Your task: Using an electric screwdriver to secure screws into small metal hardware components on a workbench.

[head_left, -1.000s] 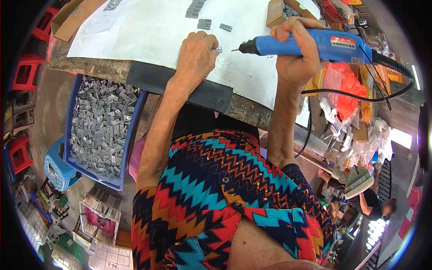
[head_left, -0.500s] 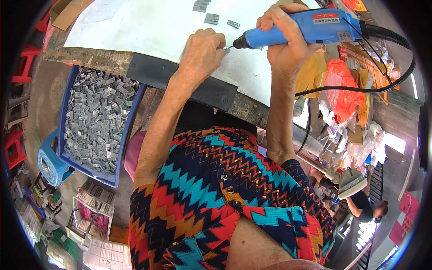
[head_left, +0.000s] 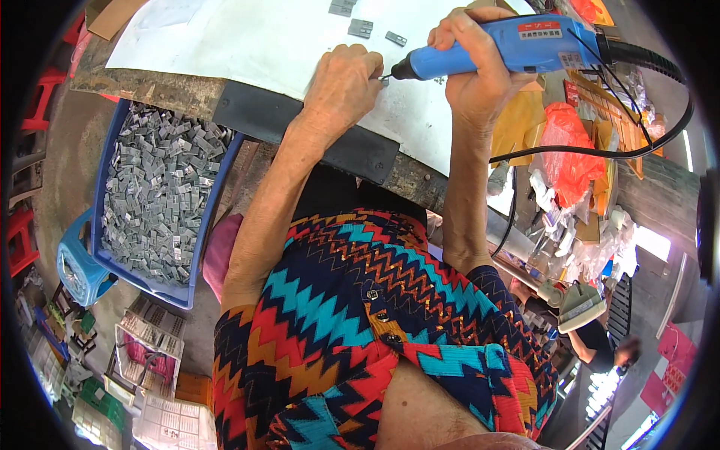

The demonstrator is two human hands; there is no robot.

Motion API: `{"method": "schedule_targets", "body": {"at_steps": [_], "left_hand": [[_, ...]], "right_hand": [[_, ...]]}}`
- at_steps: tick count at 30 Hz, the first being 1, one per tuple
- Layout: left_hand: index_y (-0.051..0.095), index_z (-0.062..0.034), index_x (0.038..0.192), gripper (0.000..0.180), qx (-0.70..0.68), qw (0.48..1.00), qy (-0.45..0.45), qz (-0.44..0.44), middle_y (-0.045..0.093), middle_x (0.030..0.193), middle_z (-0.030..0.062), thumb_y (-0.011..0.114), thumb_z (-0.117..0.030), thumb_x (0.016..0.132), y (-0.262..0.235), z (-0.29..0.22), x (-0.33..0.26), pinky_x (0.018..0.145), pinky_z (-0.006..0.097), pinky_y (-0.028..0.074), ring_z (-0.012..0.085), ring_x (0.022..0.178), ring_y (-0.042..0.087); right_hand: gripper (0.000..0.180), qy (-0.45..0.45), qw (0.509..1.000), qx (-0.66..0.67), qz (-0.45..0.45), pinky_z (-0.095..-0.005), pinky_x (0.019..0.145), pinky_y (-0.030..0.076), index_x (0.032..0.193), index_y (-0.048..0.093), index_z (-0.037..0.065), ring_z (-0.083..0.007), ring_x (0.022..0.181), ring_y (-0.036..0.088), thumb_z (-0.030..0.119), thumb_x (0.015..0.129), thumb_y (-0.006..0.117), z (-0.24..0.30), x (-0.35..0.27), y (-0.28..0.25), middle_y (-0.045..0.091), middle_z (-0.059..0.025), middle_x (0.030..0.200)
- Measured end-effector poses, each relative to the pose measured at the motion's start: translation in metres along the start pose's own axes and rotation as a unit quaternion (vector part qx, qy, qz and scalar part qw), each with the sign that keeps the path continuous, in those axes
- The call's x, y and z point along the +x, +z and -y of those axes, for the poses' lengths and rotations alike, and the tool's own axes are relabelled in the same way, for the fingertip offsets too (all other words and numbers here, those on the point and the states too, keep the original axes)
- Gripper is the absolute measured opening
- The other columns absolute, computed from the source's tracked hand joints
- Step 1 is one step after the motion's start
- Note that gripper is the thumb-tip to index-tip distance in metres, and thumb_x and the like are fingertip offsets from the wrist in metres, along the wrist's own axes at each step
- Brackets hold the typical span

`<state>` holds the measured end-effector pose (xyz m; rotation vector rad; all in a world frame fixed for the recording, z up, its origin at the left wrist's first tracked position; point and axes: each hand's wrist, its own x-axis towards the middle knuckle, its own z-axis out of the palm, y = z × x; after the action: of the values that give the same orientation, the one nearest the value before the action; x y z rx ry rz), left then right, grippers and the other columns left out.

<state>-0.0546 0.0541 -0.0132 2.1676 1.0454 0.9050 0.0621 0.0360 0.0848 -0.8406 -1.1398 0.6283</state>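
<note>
My right hand (head_left: pixel 480 64) grips a blue electric screwdriver (head_left: pixel 495 49) with a black nose, held nearly level and pointing left. Its thin bit meets a small grey plastic piece (head_left: pixel 385 81), which my left hand (head_left: pixel 343 86) pinches at the fingertips over the white sheet (head_left: pixel 247 45). Most of that piece is hidden behind my fingers. Just beyond lie more grey pieces: a loose one (head_left: pixel 397 38), a pair (head_left: pixel 360 28) and a further group (head_left: pixel 342 7) at the top edge.
Left of my legs, a blue bin (head_left: pixel 196 247) holds a heap of grey pieces, beside a blue stool (head_left: pixel 79 262). A black strip (head_left: pixel 255 109) covers part of the table edge. A black cable (head_left: pixel 585 154) loops at right, near a red plastic bag (head_left: pixel 566 150). Another person (head_left: pixel 600 345) is at far right.
The view has shifted slightly. Both hands stay in nearly the same pose, with the screwdriver bit still at the grey piece.
</note>
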Motion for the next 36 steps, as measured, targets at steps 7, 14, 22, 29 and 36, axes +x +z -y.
{"method": "schedule_targets", "body": {"at_steps": [7,14,22,29,36], "left_hand": [[0.058,-0.0002,0.079,0.012,-0.02,1.0,-0.013,0.012,0.056,0.076,0.0108,0.065,-0.004,0.07,0.001,0.001,0.0,0.07,0.036,0.043,0.0255,0.075,0.052],[0.06,0.0015,0.078,0.011,-0.037,0.997,-0.051,0.037,0.058,0.076,0.0153,0.063,-0.001,0.068,-0.003,-0.003,0.003,0.07,0.04,0.047,0.0286,0.076,0.055],[0.057,0.0005,0.075,0.013,-0.025,0.999,-0.02,0.015,0.056,0.073,0.0109,0.065,-0.002,0.066,0.002,0.001,0.005,0.066,0.036,0.044,0.0258,0.071,0.054],[0.057,0.0009,0.076,0.013,-0.027,0.999,-0.02,0.033,0.056,0.073,0.0109,0.065,-0.001,0.066,-0.002,0.003,0.006,0.066,0.035,0.045,0.0256,0.071,0.055],[0.059,0.0002,0.078,0.014,-0.016,1.0,0.015,0.003,0.056,0.074,0.0108,0.067,-0.004,0.067,0.0,-0.004,0.003,0.069,0.036,0.045,0.0261,0.074,0.055]], "right_hand": [[0.019,-0.001,1.0,0.001,-0.001,-0.0259,0.05,0.043,0.09,0.05,0.0,-0.0151,0.052,0.053,0.001,0.073,0.058,-0.001,-0.003,0.003,0.054,-0.0094,0.065],[0.019,0.006,0.999,-0.03,0.014,-0.0266,0.048,0.042,0.09,0.048,0.0,-0.0142,0.05,0.051,0.001,0.074,0.058,-0.001,-0.001,0.005,0.054,-0.0092,0.064],[0.019,0.019,0.999,-0.033,0.018,-0.0256,0.047,0.042,0.088,0.048,0.001,-0.0135,0.05,0.051,-0.001,0.072,0.059,-0.005,-0.004,0.004,0.054,-0.0089,0.066],[0.023,-0.09,0.989,0.09,0.081,-0.025,0.049,0.043,0.089,0.049,0.002,-0.0127,0.054,0.052,-0.002,0.07,0.063,-0.02,0.001,0.001,0.054,-0.0078,0.068],[0.026,-0.012,0.996,0.058,0.068,-0.0255,0.051,0.044,0.091,0.05,0.002,-0.0138,0.055,0.054,-0.004,0.07,0.064,-0.003,-0.005,-0.006,0.055,-0.0088,0.07]]}}
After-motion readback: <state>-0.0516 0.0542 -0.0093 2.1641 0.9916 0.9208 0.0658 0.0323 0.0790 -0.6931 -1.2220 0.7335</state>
